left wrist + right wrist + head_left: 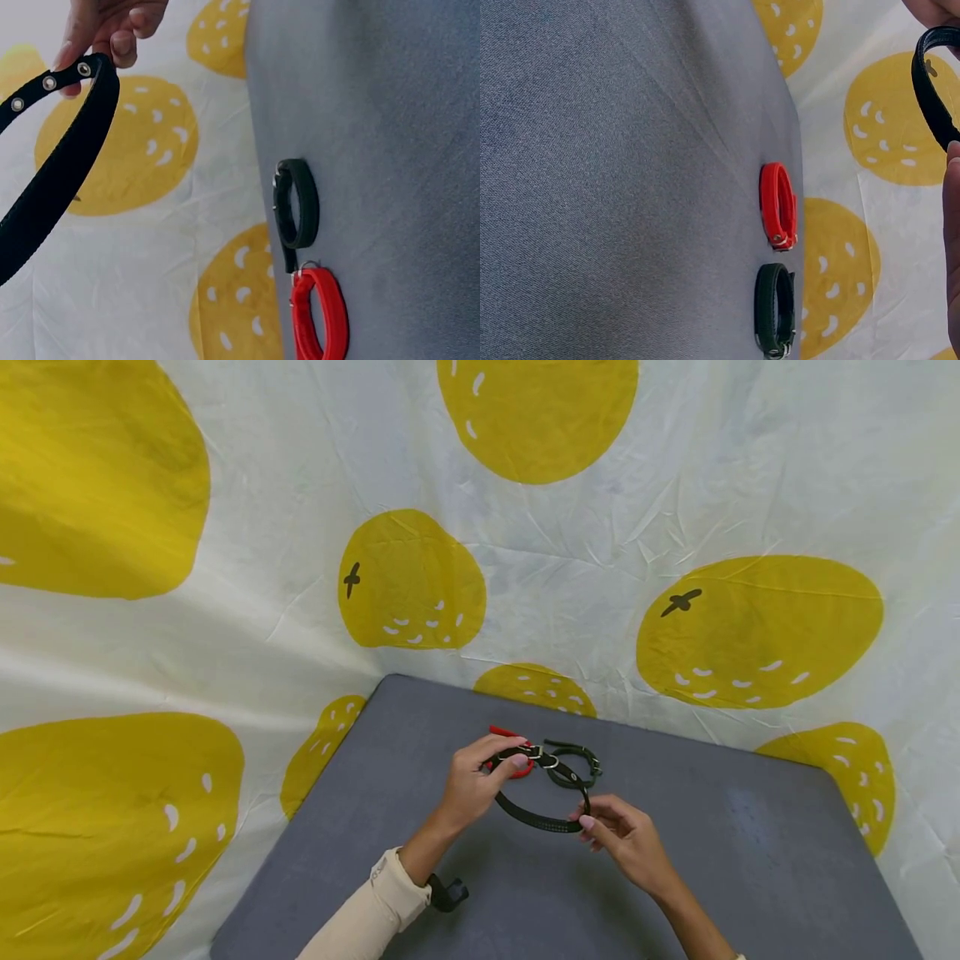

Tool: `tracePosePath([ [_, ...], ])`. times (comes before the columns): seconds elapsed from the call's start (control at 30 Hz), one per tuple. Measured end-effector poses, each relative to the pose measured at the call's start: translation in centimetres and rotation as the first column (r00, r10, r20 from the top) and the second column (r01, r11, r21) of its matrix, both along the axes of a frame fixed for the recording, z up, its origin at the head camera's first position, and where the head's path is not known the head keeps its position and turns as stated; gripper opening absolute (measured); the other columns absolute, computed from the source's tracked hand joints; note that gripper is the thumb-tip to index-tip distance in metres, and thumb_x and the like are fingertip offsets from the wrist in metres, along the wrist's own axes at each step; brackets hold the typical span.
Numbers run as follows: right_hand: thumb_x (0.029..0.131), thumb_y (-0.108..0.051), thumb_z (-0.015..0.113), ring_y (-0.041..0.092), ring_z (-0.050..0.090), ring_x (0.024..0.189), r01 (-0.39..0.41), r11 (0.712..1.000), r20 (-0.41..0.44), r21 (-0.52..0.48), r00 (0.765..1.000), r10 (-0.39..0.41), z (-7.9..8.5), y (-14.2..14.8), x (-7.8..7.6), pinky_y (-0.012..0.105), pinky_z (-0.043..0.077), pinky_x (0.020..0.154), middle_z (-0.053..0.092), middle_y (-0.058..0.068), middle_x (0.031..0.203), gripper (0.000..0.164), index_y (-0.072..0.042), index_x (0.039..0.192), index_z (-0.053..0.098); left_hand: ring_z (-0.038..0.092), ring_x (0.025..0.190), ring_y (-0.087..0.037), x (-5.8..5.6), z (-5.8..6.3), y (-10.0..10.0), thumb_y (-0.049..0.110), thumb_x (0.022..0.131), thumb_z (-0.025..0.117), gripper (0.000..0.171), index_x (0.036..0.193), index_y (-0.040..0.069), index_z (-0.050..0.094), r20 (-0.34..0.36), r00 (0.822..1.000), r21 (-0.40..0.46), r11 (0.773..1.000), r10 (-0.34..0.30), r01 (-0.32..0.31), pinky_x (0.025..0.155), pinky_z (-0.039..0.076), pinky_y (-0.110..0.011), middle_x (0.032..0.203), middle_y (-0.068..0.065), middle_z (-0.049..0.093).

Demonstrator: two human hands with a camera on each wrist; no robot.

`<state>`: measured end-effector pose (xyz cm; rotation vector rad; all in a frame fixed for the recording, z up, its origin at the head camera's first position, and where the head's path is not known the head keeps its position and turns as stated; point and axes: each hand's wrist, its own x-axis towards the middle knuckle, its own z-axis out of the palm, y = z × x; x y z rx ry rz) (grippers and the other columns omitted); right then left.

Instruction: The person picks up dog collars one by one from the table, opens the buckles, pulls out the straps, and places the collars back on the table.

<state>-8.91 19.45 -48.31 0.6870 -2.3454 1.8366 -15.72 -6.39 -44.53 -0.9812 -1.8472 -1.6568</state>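
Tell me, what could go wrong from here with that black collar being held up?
It might slip: the left hand and right hand hold the black collar by their fingers, above the table.

If lowered straight ahead, it could knock or snag the red collar or the dark green collar, which stand close together with metal fittings showing.

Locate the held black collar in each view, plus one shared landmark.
Head: black collar below and slightly right of centre, between left hand and right hand.
Left wrist: left edge, cut off.
Right wrist: upper right, cut off.
Landmark: red collar, in all three.
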Motion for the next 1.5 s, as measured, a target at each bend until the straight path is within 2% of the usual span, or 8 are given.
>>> tracePosePath([
  [0.1,0.097,0.004,0.059,0.026,0.07,0.075,0.002,1.0,0.015,0.0,1.0,-0.002,-0.1,0.1,0.1,0.033,0.057,0.057,0.073,0.016,0.101,0.016,0.003,0.112,0.063,0.056,0.061,-0.018,0.4,0.7,-0.1,-0.016,0.08,0.072,0.032,0.11,-0.007,0.071,0.008,1.0,0.011,1.0,0.01,-0.01,0.05,0.042,-0.02,0.1,-0.02,0.071],
  [0.27,0.097,0.005,0.059,0.03,0.07,0.075,0.001,1.0,0.015,0.003,1.0,-0.001,-0.4,0.3,0.2,0.033,0.057,0.057,0.073,0.015,0.102,0.017,-0.001,0.112,0.063,0.059,0.065,-0.02,0.2,0.6,-0.3,-0.013,0.083,0.072,0.03,0.112,-0.006,0.071,0.01,1.0,0.016,1.0,0.0,-0.001,0.053,0.048,-0.023,0.1,-0.018,0.071],
  [0.33,0.097,0.006,0.059,0.029,0.069,0.075,-0.006,1.0,0.002,0.001,1.0,0.006,-0.5,0.3,0.1,0.033,0.057,0.057,0.073,0.014,0.102,0.018,-0.001,0.113,0.063,0.058,0.065,-0.018,-0.2,-0.1,-0.3,-0.01,0.084,0.073,0.031,0.114,-0.004,0.071,0.012,1.0,0.022,1.0,-0.003,0.003,0.054,0.048,-0.022,0.101,-0.017,0.072],
  [0.77,0.098,0.007,0.057,0.029,0.068,0.074,-0.023,1.0,0.001,-0.018,1.0,0.023,-0.8,0.6,0.0,0.032,0.057,0.056,0.072,0.016,0.101,0.02,-0.004,0.113,0.063,0.06,0.069,-0.018,-0.2,0.3,-0.5,-0.016,0.08,0.074,0.033,0.112,-0.007,0.071,0.001,1.0,0.075,0.997,-0.009,0.009,0.053,0.05,-0.026,0.099,-0.021,0.071],
  [1.0,0.099,0.006,0.056,0.031,0.066,0.073,-0.032,0.999,0.024,-0.028,0.999,0.033,-1.0,0.8,0.1,0.034,0.057,0.057,0.072,0.015,0.102,0.016,0.004,0.113,0.061,0.061,0.072,-0.017,-0.4,0.0,-0.6,-0.019,0.077,0.073,0.035,0.11,-0.008,0.071,0.011,1.0,0.077,0.997,-0.004,0.003,0.056,0.052,-0.025,0.098,-0.021,0.071],
  [1.2,0.099,0.003,0.057,0.032,0.067,0.074,-0.02,1.0,0.051,-0.024,0.998,0.021,-0.8,0.9,0.2,0.035,0.057,0.057,0.072,0.014,0.103,0.016,-0.002,0.114,0.062,0.06,0.073,-0.017,-0.5,0.0,-0.8,-0.021,0.076,0.073,0.035,0.109,-0.009,0.071,0.007,1.0,0.086,0.996,-0.003,0.002,0.059,0.053,-0.023,0.097,-0.021,0.071],
  [1.3,0.1,0.002,0.057,0.03,0.068,0.074,-0.016,1.0,0.061,-0.015,0.998,0.017,-0.8,0.8,0.2,0.035,0.057,0.058,0.073,0.012,0.104,0.018,-0.006,0.114,0.062,0.065,0.076,-0.017,-0.6,0.0,-1.0,-0.019,0.077,0.074,0.034,0.11,-0.009,0.071,-0.003,1.0,0.081,0.997,-0.018,0.018,0.061,0.056,-0.025,0.099,-0.021,0.071],
  [1.5,0.099,0.006,0.055,0.02,0.068,0.072,-0.03,0.998,0.016,-0.053,0.999,0.031,-1.1,0.9,0.1,0.034,0.056,0.055,0.072,0.016,0.103,0.017,0.003,0.115,0.061,0.069,0.082,-0.019,-0.5,0.2,-1.3,-0.015,0.081,0.073,0.033,0.113,-0.008,0.071,0.006,0.999,0.062,0.997,-0.05,0.05,0.066,0.058,-0.027,0.102,-0.022,0.071],
])
